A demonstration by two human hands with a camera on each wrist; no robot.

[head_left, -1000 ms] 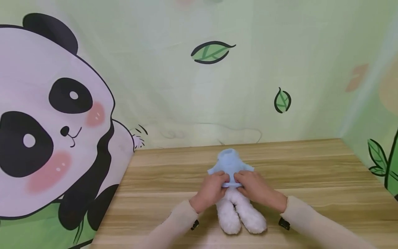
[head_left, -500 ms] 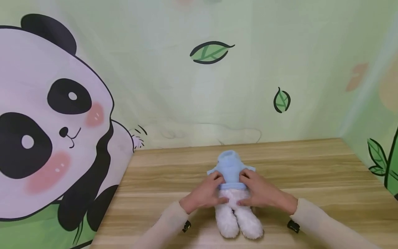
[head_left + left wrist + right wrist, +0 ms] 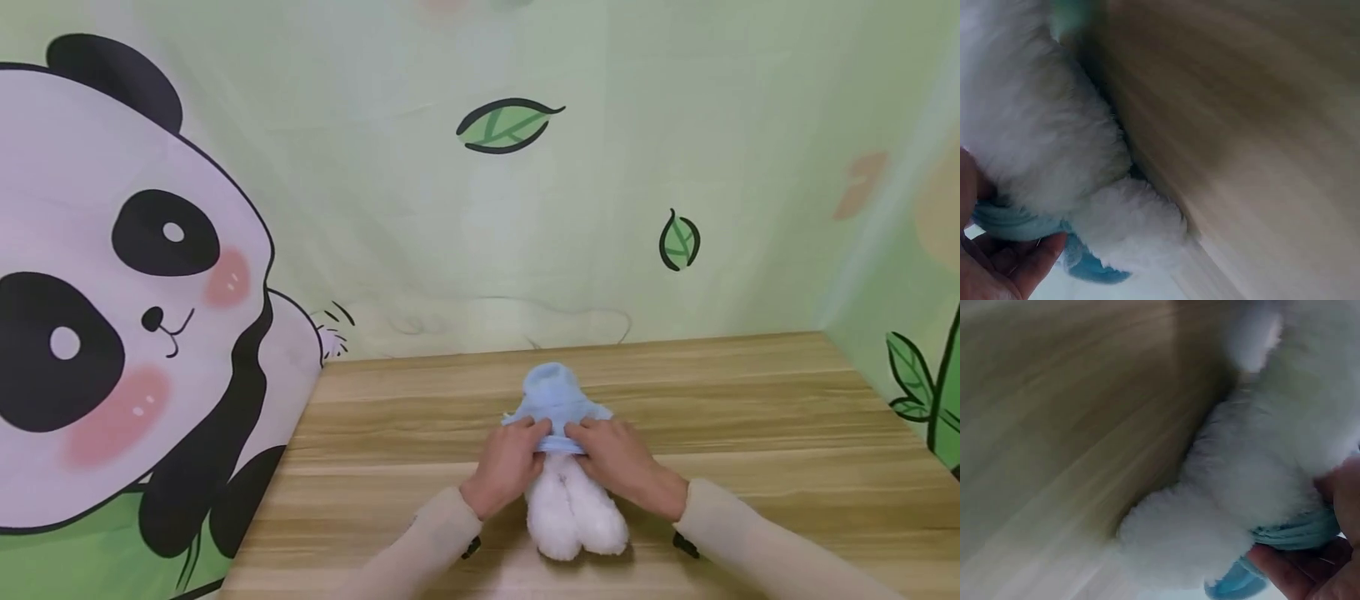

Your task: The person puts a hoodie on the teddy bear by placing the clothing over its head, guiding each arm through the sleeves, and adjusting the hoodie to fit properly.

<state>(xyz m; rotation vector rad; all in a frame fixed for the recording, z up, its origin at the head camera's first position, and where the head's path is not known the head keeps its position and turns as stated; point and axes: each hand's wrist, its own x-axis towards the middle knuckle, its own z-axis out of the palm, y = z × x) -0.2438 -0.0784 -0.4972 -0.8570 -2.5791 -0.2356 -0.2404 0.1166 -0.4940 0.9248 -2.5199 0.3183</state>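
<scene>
A white fluffy plush toy point(image 3: 573, 517) lies on the wooden table, its legs toward me. Over its upper part is a small light blue shirt point(image 3: 557, 400), with short sleeves out to both sides; the toy's head is not visible. My left hand point(image 3: 508, 458) pinches the shirt's hem on the left, and the left wrist view shows the blue band point(image 3: 1016, 222) between thumb and fingers. On the right, my right hand point(image 3: 624, 462) grips the same hem, bunched as blue folds point(image 3: 1300, 531) in the right wrist view. A fluffy arm point(image 3: 1182, 540) shows below the hem there.
The wood-grain table point(image 3: 375, 417) extends to both sides of the toy. Behind it hangs a pale green backdrop point(image 3: 375, 208) printed with leaves and a large panda point(image 3: 172, 333) on the left. Dark wrist devices point(image 3: 686, 546) sit under the cream sleeves.
Half a second ago the hands were wider apart with thumbs down on the white fur. Now they are closer together, pinching the hem, which is gathered up. The toy's legs have drawn together.
</scene>
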